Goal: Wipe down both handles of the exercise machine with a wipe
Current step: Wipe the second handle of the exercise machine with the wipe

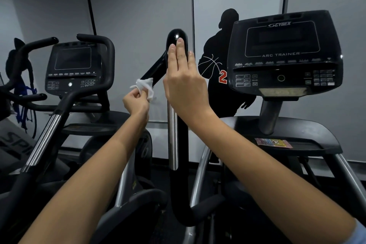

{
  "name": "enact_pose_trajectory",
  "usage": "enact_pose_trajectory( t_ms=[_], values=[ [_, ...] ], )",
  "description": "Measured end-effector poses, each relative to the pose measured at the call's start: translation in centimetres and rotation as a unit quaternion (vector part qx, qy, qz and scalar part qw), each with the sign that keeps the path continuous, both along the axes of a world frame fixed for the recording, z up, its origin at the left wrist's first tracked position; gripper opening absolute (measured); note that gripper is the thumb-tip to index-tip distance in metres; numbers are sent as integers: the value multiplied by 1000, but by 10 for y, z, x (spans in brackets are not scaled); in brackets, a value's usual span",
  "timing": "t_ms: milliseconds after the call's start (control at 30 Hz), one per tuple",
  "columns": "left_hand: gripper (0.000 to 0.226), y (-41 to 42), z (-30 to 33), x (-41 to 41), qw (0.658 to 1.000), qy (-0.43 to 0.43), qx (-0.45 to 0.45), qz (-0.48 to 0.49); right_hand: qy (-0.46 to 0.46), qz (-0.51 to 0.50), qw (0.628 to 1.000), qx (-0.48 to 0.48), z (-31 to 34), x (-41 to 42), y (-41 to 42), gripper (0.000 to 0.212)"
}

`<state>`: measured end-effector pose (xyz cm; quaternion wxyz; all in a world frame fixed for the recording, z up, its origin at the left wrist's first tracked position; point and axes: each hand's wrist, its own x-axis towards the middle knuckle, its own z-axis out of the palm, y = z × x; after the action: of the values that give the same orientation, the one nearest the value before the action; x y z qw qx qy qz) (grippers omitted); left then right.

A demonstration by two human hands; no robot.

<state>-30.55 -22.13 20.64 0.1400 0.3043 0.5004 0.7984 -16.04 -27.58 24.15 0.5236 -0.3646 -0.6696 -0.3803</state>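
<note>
A tall black handle (176,34) of the exercise machine rises in the middle of the view, with a chrome section (172,136) lower down. My right hand (183,83) lies flat against its upper grip, fingers straight and pointing up. My left hand (136,102) pinches a crumpled white wipe (145,86) just left of the handle, next to its black side branch (153,70). The machine's console (283,51), marked ARC TRAINER, stands at the right. No second handle of this machine shows clearly.
A second exercise machine with its own console (73,67) and black handlebars (108,45) stands at the left. A chrome-and-black arm (42,138) slants across the lower left. A colourful packet (274,142) lies on the right machine's tray. Grey wall panels stand behind.
</note>
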Motion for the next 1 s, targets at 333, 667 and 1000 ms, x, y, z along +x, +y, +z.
enact_pose_trajectory(
  t_ms=[333,667,1000],
  values=[
    [40,0,-11,0,997,70,4,29,5,10,1000,-1,0,-2,-1,50],
    [33,-12,-12,-13,959,264,15,100,5,13,1000,-4,-1,-3,2,51],
    [38,-13,-1,-16,975,221,22,0,12,17,1000,-5,0,-2,-1,50]
  ],
)
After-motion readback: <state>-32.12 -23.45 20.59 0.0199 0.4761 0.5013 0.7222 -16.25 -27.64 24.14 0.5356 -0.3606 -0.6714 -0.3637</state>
